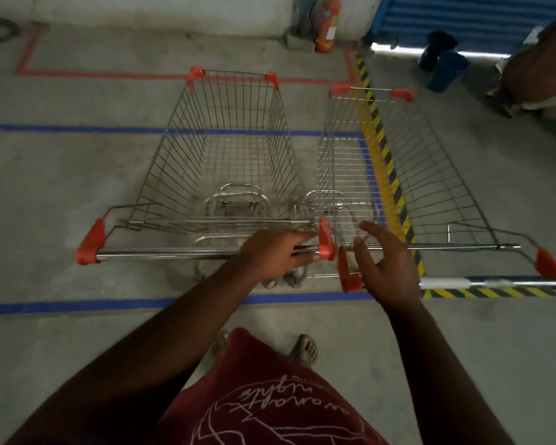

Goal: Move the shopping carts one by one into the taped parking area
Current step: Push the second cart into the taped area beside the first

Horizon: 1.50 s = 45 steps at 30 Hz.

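Two wire shopping carts with red corner caps stand side by side in front of me. The left cart (225,149) sits inside the blue-taped rectangle (77,306). My left hand (280,252) rests on the right end of its chrome handle bar, fingers curled over it. The right cart (398,175) straddles the blue tape's right edge and a yellow-black striped line (379,139). My right hand (386,264) hovers with fingers spread just over the left end of that cart's handle, holding nothing.
A red-taped rectangle (109,73) lies farther ahead by the wall. A red fire extinguisher (328,24) stands at the wall. Blue bins (443,62) and a blue shutter are at the far right, where part of another person (540,65) shows.
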Each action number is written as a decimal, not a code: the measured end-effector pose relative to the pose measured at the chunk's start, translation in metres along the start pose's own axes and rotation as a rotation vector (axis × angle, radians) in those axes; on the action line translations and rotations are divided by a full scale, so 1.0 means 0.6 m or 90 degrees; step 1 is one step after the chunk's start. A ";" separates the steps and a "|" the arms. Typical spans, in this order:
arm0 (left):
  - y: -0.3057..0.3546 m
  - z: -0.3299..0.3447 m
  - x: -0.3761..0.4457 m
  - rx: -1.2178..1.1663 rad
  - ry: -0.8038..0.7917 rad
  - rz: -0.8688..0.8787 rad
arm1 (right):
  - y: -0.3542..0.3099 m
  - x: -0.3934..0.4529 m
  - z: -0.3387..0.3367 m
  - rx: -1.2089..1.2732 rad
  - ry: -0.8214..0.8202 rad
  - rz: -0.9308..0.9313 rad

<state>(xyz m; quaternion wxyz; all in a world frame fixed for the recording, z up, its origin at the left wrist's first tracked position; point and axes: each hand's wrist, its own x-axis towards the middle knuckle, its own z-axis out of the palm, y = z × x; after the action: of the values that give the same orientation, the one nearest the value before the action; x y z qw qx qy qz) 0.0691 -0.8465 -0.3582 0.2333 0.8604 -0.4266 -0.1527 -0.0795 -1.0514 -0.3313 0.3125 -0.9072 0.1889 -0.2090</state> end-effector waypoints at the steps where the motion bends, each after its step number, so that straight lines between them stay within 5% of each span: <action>1: 0.003 0.010 0.003 0.009 0.000 0.005 | 0.029 -0.010 -0.014 -0.013 -0.035 -0.002; 4: 0.007 0.023 -0.005 0.043 0.061 0.020 | 0.099 -0.041 -0.028 -0.072 -0.143 -0.090; 9: 0.011 0.024 -0.024 0.096 0.141 0.059 | 0.118 -0.049 -0.007 -0.119 -0.134 -0.233; 15: 0.043 0.041 -0.044 0.149 0.214 0.069 | 0.127 -0.051 0.007 -0.107 -0.081 -0.240; 38: 0.077 0.059 -0.032 0.154 0.128 0.064 | 0.143 -0.035 0.003 -0.084 -0.083 -0.272; 45: 0.083 0.078 -0.030 0.249 0.203 0.073 | 0.144 -0.027 0.005 -0.079 -0.081 -0.272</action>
<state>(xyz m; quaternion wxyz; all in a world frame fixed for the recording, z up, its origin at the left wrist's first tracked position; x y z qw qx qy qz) 0.0040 -0.8706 -0.3701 0.1354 0.8766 -0.4542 0.0838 -0.1101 -1.1054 -0.3934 0.2159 -0.9555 -0.0154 -0.2005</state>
